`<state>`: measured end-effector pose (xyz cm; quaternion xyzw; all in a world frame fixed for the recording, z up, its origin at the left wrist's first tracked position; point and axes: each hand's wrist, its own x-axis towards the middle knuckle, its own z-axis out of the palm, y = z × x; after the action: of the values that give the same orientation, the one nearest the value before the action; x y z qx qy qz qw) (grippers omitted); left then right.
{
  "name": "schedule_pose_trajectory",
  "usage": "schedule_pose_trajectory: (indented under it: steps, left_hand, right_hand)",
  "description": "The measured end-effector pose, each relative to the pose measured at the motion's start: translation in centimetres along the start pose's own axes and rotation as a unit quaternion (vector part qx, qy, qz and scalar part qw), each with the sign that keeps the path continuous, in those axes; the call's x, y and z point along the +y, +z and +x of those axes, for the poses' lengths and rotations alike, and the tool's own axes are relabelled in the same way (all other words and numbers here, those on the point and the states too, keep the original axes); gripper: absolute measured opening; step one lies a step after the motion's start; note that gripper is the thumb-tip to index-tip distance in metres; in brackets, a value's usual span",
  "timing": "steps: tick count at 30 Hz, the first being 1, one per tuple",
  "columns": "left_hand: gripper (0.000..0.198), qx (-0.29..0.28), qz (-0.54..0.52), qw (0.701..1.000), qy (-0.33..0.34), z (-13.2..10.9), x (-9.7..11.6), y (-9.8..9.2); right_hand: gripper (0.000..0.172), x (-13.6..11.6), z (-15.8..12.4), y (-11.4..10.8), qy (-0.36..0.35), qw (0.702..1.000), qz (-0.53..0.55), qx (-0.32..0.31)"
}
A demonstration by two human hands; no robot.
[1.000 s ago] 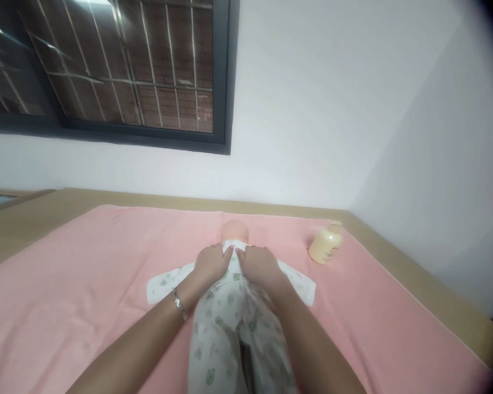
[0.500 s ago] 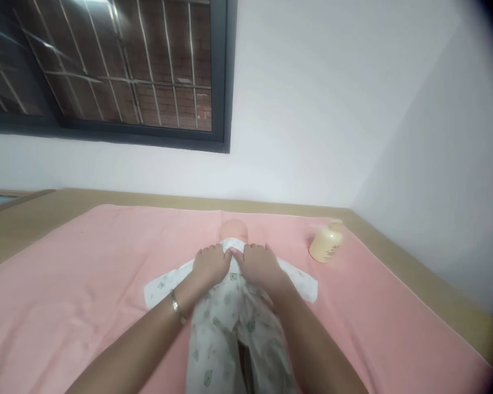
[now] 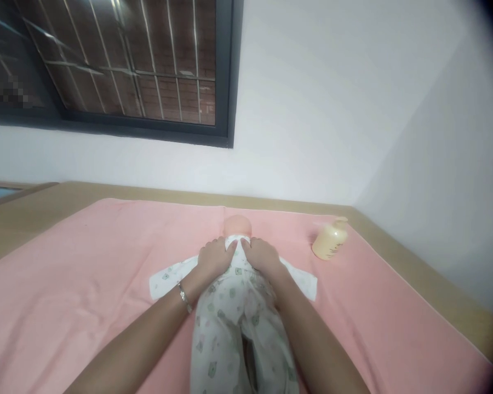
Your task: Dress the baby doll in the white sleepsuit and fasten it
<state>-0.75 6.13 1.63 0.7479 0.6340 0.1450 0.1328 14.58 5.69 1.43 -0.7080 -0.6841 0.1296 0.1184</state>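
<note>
A baby doll lies on its back on the pink towel, head toward the wall, dressed in a white printed romper. My left hand and my right hand rest side by side on the doll's chest, just below the neck. Both have their fingers curled onto the romper's collar, pinching the cloth at the middle. A bracelet sits on my left wrist. The sleeves spread out flat to either side.
A cream pump bottle lies on the towel at the right, near the corner. The towel covers a tan table set against white walls. A barred window is up at the left.
My two hands have drawn closer together at the collar and moved slightly toward the doll's neck. The view has shifted a little downward.
</note>
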Motion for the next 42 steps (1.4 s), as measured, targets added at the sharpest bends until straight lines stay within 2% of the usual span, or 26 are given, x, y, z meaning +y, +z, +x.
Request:
schedule_pose_trajectory:
  steps: [12,27,30,32,33,34,35,37,39,42]
  left_hand:
    - [0.056,0.014,-0.002,1.000,0.001,0.4,-0.5,0.8]
    - [0.056,-0.010,0.002,1.000,-0.014,0.5,-0.4,0.5]
    - [0.051,0.036,0.044,0.998,-0.011,-0.3,0.4,0.4]
    - [0.040,0.086,0.084,0.990,0.073,-1.7,1.4,0.2]
    - [0.032,0.102,0.097,0.978,0.152,-2.7,2.0,0.1]
    - [0.028,0.093,0.098,0.956,0.261,-3.7,2.6,0.1]
    - [0.025,0.065,0.098,0.935,0.334,-4.7,3.1,0.1]
    - [0.022,0.025,0.091,0.886,0.455,-6.5,3.9,0.3]
    - [0.020,0.036,0.089,0.845,0.526,-7.5,4.0,0.8]
    - [0.018,0.054,0.079,0.817,0.569,-7.6,3.5,2.0]
  right_hand:
    - [0.062,0.1,0.1,0.6,0.004,1.000,0.000,0.011]
    - [0.062,0.3,0.4,1.0,0.007,1.000,0.018,0.007]
    - [0.060,0.9,0.1,0.2,0.000,0.999,0.046,-0.006]
    - [0.057,1.7,0.0,-1.1,-0.041,0.995,0.086,-0.038]
    - [0.053,2.1,-0.1,-2.0,-0.069,0.991,0.105,-0.056]
    - [0.048,2.4,0.0,-2.9,-0.100,0.985,0.121,-0.065]
    - [0.043,2.5,0.1,-3.9,-0.130,0.981,0.130,-0.059]
    - [0.039,2.1,0.3,-5.9,-0.188,0.974,0.130,0.006]
    - [0.041,0.9,0.4,-7.3,-0.271,0.955,0.094,0.069]
    - [0.044,-1.5,0.2,-7.6,-0.429,0.901,-0.020,0.057]
